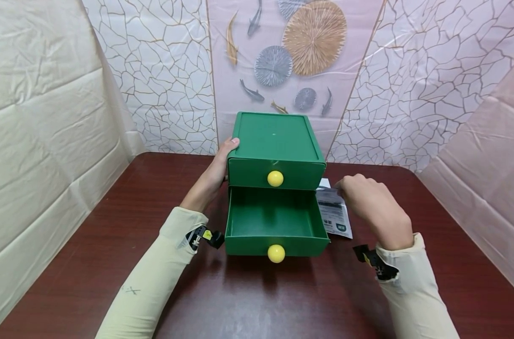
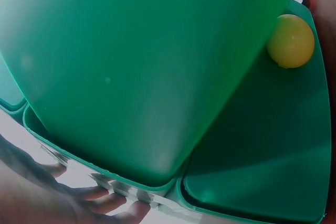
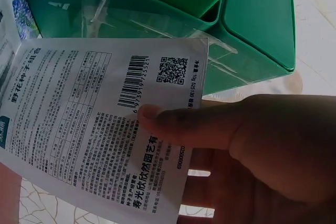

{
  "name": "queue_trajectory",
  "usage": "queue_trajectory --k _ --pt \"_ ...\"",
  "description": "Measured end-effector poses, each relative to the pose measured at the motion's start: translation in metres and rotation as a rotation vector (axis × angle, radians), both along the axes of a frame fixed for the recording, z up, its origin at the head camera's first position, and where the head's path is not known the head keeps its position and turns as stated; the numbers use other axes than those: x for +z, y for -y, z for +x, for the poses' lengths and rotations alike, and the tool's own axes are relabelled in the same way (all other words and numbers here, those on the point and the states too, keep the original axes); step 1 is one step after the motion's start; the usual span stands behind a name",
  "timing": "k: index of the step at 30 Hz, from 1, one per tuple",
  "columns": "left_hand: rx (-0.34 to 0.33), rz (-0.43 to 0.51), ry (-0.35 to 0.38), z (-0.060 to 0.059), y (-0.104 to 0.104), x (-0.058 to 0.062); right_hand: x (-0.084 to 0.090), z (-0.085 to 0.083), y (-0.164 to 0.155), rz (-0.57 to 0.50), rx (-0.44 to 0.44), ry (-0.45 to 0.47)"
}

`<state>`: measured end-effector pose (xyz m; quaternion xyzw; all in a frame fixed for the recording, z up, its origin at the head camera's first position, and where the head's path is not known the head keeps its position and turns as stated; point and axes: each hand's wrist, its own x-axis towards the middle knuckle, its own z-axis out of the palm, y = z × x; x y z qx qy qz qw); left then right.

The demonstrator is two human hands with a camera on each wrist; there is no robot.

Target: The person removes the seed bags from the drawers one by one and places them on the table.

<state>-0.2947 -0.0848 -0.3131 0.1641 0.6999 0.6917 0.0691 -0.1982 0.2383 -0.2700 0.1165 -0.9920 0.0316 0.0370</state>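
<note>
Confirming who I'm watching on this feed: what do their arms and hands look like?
Cream fabric sleeves reach both wrists; the left one bears a small dark X-like mark. Each wrist carries a small black device with a yellow patch. The left hand and right hand are ungloved.

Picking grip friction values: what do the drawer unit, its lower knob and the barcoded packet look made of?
Drawer unit: probably molded plastic, smooth satin green; thin walls, rounded drawer corners.
Lower knob: glossy yellow, likely plastic; crisp highlight, though lacquered wood is possible.
Barcoded packet: thin, flat, fairly matte printed face; coated paper or plastic film, can't tell which.
</note>
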Motion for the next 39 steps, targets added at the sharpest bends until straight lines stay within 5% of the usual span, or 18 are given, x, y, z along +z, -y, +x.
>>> queue_trajectory --k 12,20,29,39 --pt "0.017 0.009 0.007 0.0 0.005 -0.002 -0.007 -0.015 0.007 0.083 0.154 0.306" --pt "0.014 0.003 0.0 -0.001 0.008 -0.002 -0.025 -0.025 0.006 0.007 0.108 0.512" --pt "0.008 0.013 -0.031 -0.003 0.011 -0.003 -0.053 -0.041 0.001 -0.131 0.107 0.639" --pt "0.042 -0.018 0.001 0.0 0.015 -0.004 -0.068 -0.053 -0.003 -0.121 0.15 0.599"
